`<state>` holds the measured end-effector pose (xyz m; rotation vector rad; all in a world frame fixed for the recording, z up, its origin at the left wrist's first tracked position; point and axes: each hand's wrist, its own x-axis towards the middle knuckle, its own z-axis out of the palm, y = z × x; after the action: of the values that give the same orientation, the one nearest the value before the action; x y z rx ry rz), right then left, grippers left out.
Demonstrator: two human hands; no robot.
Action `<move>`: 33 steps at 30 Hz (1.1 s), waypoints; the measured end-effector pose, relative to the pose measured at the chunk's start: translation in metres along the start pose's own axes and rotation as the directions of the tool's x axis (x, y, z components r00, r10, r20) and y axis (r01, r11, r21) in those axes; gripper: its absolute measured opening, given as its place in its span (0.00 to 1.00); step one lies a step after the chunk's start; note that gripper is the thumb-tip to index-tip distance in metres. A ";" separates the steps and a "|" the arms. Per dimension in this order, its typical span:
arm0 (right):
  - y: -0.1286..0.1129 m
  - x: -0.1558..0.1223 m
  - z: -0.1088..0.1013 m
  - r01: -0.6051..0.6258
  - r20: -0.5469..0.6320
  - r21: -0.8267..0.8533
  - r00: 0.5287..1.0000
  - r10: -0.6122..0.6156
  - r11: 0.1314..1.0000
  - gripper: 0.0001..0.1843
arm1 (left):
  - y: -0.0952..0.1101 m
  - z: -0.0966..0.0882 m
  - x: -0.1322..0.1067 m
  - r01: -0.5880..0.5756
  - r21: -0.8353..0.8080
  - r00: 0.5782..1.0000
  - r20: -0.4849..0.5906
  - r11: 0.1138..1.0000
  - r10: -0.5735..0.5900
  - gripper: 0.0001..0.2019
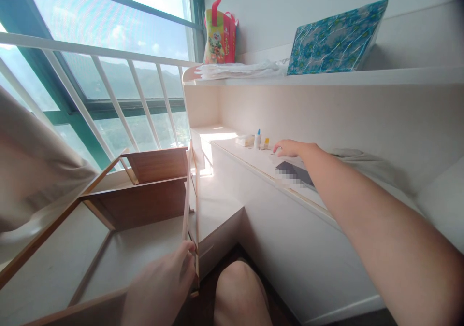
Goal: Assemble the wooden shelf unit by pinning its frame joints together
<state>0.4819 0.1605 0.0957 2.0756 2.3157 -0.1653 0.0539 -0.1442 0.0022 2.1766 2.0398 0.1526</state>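
Note:
My left hand [165,282], low in the view, has its fingers closed around the near end of a thin pale wooden strip [187,195]. The strip runs away from me along the right side of a brown wooden frame [136,191] with panels. My right hand [289,148] reaches over the white ledge, its fingers bent and drawn together at the surface. Whatever they pinch is too small to make out. Just left of those fingertips stand a small yellow-capped bottle [266,143] and a white bottle with a blue tip [257,139]. A dark flat device [295,174], partly blurred out, lies below my right wrist.
A clear box [244,141] sits beside the bottles. Grey cloth [366,159] lies behind my right forearm. The upper shelf [326,78] carries a colourful bag [221,36] and a blue floral box [335,41]. White railing [141,99] and a curtain [36,171] border the left side.

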 end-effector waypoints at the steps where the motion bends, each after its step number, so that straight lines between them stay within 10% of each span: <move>1: -0.001 0.001 0.000 0.005 -0.001 -0.004 1.000 -0.005 1.000 0.20 | 0.000 0.000 0.000 0.001 -0.005 1.000 0.000 1.000 -0.001 0.14; 23: -0.021 0.024 0.004 -0.104 -0.044 -0.089 0.994 0.100 0.991 0.07 | -0.004 0.008 0.000 -0.083 -0.014 0.992 -0.098 0.996 0.081 0.12; 33: -0.063 0.004 -0.030 -0.005 -0.336 0.048 0.942 0.021 0.999 0.14 | -0.003 0.004 -0.004 -0.115 0.014 0.985 -0.129 0.993 0.116 0.11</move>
<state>0.4202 0.1608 0.1292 2.2990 2.4993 0.1526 0.0519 -0.1480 -0.0026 2.3468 1.9804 0.3096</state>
